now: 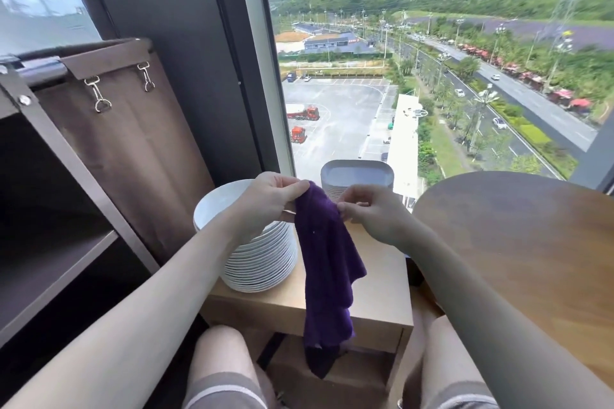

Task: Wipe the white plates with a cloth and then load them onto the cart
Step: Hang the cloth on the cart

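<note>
In the middle of the frame the left hand (269, 199) pinches the top corner of a purple cloth (325, 269) between thumb and fingertips. Just to its right, the right hand (375, 212) pinches the cloth's upper edge with curled fingers. The cloth is soft and plush. It hangs in a long limp fold, covering part of the front of a small wooden side table (378, 289) and trailing below its top.

On that table, behind the left hand and wrist, stands a tall stack of round white plates (262, 262), glossy and thin-rimmed, with the arm hiding part of the top plate. Behind the right hand sits a shorter stack of rounded-rectangle white plates (357, 176), against the window (398, 76).

At the right of the frame, a round wooden tabletop (531, 242) with a smooth grain lies partly under the right forearm. At the left stands the cart (50, 276), with dark flat shelves in a metal frame and a brown fabric bag (133, 149) hung from its rail by metal clips (99, 93).
</note>
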`<state>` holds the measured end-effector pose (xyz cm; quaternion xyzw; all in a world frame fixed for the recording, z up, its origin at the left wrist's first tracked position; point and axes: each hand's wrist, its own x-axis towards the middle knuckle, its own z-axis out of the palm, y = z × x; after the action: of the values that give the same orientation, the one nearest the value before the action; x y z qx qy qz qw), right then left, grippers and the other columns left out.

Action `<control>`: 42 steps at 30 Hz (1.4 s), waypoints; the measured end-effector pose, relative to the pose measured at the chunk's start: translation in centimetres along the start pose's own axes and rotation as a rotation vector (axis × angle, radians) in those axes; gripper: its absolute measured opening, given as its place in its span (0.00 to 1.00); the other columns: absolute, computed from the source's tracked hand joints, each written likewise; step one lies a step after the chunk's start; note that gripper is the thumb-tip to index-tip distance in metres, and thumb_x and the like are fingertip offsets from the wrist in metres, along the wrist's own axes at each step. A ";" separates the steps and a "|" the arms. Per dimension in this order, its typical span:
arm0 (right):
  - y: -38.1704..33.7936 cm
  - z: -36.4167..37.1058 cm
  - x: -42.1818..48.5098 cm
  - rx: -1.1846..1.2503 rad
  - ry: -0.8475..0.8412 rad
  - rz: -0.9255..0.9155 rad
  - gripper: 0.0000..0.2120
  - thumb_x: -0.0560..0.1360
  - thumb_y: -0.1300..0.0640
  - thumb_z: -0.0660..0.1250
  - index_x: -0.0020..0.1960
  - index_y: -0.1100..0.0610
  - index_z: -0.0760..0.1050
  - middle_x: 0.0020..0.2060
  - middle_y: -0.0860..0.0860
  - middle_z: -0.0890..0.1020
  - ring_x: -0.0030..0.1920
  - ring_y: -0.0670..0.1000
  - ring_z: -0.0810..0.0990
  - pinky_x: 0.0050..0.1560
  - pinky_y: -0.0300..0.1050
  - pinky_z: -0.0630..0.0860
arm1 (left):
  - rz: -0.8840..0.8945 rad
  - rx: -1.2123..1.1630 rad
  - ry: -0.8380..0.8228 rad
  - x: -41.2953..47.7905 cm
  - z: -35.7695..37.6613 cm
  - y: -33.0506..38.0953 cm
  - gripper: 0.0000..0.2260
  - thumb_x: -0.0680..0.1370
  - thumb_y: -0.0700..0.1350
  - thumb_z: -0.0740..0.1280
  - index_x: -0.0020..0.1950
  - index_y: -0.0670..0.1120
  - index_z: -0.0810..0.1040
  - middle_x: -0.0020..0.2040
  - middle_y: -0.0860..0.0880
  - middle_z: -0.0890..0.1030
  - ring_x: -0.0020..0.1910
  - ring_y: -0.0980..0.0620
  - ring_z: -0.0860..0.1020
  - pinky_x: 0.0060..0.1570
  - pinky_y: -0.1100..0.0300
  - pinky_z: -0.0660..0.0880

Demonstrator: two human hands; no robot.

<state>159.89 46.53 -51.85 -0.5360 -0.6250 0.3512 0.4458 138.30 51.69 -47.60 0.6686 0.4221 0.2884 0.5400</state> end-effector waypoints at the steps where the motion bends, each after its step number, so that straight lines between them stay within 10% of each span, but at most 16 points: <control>1: 0.1 0.1 0.0 0.018 0.029 0.007 0.08 0.79 0.64 0.69 0.42 0.59 0.81 0.37 0.51 0.84 0.40 0.47 0.82 0.48 0.44 0.80 | 0.000 0.040 0.037 0.1 0.0 0.0 0.15 0.86 0.44 0.63 0.51 0.41 0.87 0.46 0.40 0.88 0.44 0.45 0.87 0.40 0.58 0.82; 8: 0.2 -3.1 0.3 0.285 0.147 0.080 0.14 0.82 0.64 0.63 0.39 0.55 0.75 0.33 0.47 0.78 0.36 0.46 0.78 0.39 0.44 0.76 | -0.070 0.007 0.404 0.9 -2.7 -0.1 0.19 0.87 0.45 0.60 0.48 0.35 0.83 0.42 0.40 0.84 0.41 0.42 0.83 0.37 0.56 0.83; 20: 1.3 -1.8 1.2 0.193 0.180 0.139 0.12 0.81 0.54 0.67 0.41 0.52 0.81 0.36 0.47 0.82 0.41 0.49 0.79 0.46 0.49 0.76 | 0.088 -0.515 -0.041 0.3 1.1 5.2 0.06 0.85 0.37 0.59 0.51 0.45 0.74 0.44 0.45 0.80 0.42 0.47 0.81 0.42 0.55 0.79; 27: 9.5 2.3 -3.4 0.277 0.330 0.628 0.20 0.83 0.44 0.60 0.52 0.60 0.80 0.49 0.56 0.82 0.48 0.54 0.80 0.46 0.48 0.73 | 0.149 -0.498 -0.009 0.2 1.0 7.5 0.14 0.82 0.29 0.57 0.59 0.45 0.75 0.48 0.45 0.82 0.45 0.45 0.83 0.41 0.52 0.80; 30: 11.3 4.6 -5.6 0.378 0.103 0.855 0.25 0.82 0.40 0.59 0.52 0.61 0.82 0.50 0.57 0.86 0.52 0.57 0.83 0.56 0.55 0.77 | 0.170 -0.482 0.001 0.1 0.3 7.7 0.16 0.82 0.27 0.57 0.63 0.44 0.73 0.49 0.47 0.85 0.47 0.45 0.84 0.44 0.51 0.82; 33: 11.0 6.1 -5.1 0.605 0.006 0.794 0.24 0.83 0.41 0.61 0.56 0.61 0.81 0.48 0.56 0.86 0.53 0.57 0.84 0.62 0.59 0.78 | 0.171 -0.433 0.008 -0.1 -0.1 7.8 0.17 0.82 0.27 0.57 0.66 0.43 0.71 0.48 0.48 0.85 0.45 0.46 0.84 0.41 0.52 0.82; 37: 9.1 7.1 -2.2 0.701 0.093 0.723 0.12 0.82 0.49 0.65 0.52 0.57 0.80 0.37 0.50 0.81 0.40 0.51 0.77 0.45 0.49 0.74 | 0.163 -0.376 0.039 -0.9 -1.2 7.8 0.17 0.83 0.28 0.57 0.67 0.44 0.71 0.47 0.46 0.82 0.43 0.46 0.83 0.40 0.52 0.82; 42: 7.5 5.1 0.5 0.570 0.138 0.533 0.07 0.81 0.57 0.67 0.49 0.59 0.81 0.43 0.55 0.82 0.48 0.55 0.78 0.63 0.54 0.71 | 0.177 -0.255 0.081 -1.4 -4.1 8.2 0.18 0.83 0.29 0.59 0.69 0.44 0.71 0.45 0.44 0.84 0.41 0.49 0.85 0.39 0.58 0.82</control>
<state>157.76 48.55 -60.48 -0.5566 -0.3100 0.5771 0.5110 136.25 51.93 -38.57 0.6172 0.3429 0.4129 0.5753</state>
